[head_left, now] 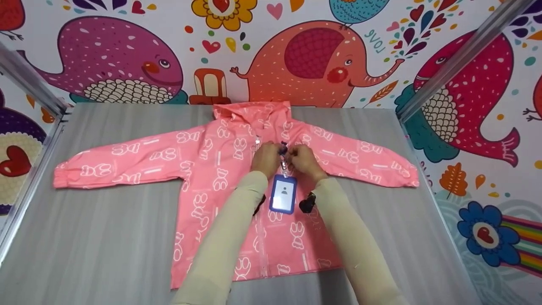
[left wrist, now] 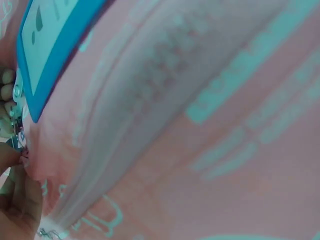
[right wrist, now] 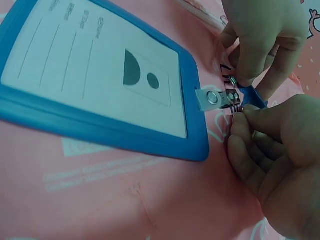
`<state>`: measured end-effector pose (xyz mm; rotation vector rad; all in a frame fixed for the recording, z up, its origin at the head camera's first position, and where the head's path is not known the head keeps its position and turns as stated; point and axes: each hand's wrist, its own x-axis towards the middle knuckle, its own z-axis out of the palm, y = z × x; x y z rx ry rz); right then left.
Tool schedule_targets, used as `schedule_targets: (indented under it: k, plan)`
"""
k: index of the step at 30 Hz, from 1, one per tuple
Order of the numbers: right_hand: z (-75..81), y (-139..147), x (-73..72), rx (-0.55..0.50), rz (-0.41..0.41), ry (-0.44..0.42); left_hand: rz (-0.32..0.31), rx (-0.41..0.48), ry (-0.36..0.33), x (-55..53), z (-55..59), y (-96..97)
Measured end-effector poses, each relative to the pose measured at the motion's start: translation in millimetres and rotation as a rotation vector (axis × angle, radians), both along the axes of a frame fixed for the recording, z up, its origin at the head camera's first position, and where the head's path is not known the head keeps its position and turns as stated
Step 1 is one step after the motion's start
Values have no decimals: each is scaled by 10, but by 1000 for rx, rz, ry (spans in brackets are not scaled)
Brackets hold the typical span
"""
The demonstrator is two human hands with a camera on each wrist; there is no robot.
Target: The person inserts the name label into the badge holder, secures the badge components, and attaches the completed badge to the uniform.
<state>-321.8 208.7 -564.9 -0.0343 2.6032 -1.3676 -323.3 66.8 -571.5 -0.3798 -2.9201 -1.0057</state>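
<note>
A pink hooded jacket (head_left: 220, 169) with white printed figures lies spread on a table, sleeves out to both sides. On its chest rests a blue-framed ID badge (head_left: 283, 194), card facing up. My left hand (head_left: 267, 159) pinches jacket fabric beside the badge's top, as the left wrist view shows. My right hand (head_left: 305, 162) comes from the other side, thumb and finger pinching the badge's metal clip (right wrist: 231, 97). Between both hands' fingertips sits a small dark-blue piece (right wrist: 252, 97) joined to the clip. Fingers partly hide the clip's end and the cloth there.
The grey table (head_left: 106, 237) extends around the jacket. The jacket's zipper pull (head_left: 257, 142) lies just beyond my left hand. A colourful cartoon-printed wall (head_left: 203, 42) stands behind, with metal posts (head_left: 461, 63) at the table's back corners.
</note>
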Motion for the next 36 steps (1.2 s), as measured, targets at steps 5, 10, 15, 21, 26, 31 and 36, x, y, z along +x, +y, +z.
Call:
schedule_targets:
  k: [5, 10, 15, 21, 26, 31, 36]
  plan:
    - [7, -19, -13, 64, -9, 30, 26, 69, 8, 15, -17, 14]
    - [19, -57, -14, 147, -26, 52, 73, 129, -40, 29, -15, 28]
    - [26, -100, 4, 178, -64, 71, 143, 148, -72, 49, 5, 49]
    - [9, -143, 28, 168, -93, 121, 184, 115, -23, 58, 2, 57]
    - [0, -156, 26, 151, -112, 140, 200, 71, 62, 43, -18, 65]
    - [-6, -149, 18, 191, -96, 193, 195, 57, 110, 38, -37, 73]
    - [-2, -152, 19, 195, -85, 193, 205, 33, 125, 46, -45, 74]
